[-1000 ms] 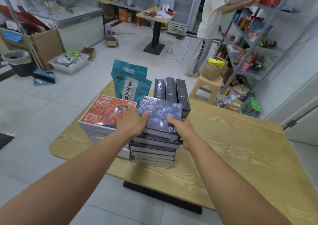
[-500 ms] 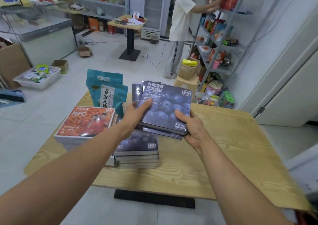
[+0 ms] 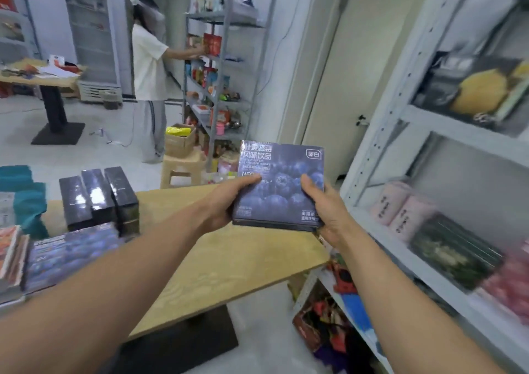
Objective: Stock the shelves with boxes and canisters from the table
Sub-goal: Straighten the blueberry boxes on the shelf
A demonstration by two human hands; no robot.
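Both hands [image 3: 226, 202] hold blueberry box [image 3: 282, 186] face-up; print upright.

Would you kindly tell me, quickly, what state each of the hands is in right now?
Left hand: closed, gripping the left edge of the blueberry box.
Right hand: closed, gripping the same box's right edge.

wooden counter [image 3: 234, 265] carries three upright black boxes [image 3: 97, 196] at the far side, a stack of blue boxes [image 3: 71, 253] just in front, teal bags [image 3: 25, 196] at left. white shelf [image 3: 386, 121] alongside holds pink packs [image 3: 400, 204] beside a green box [image 3: 452, 250].
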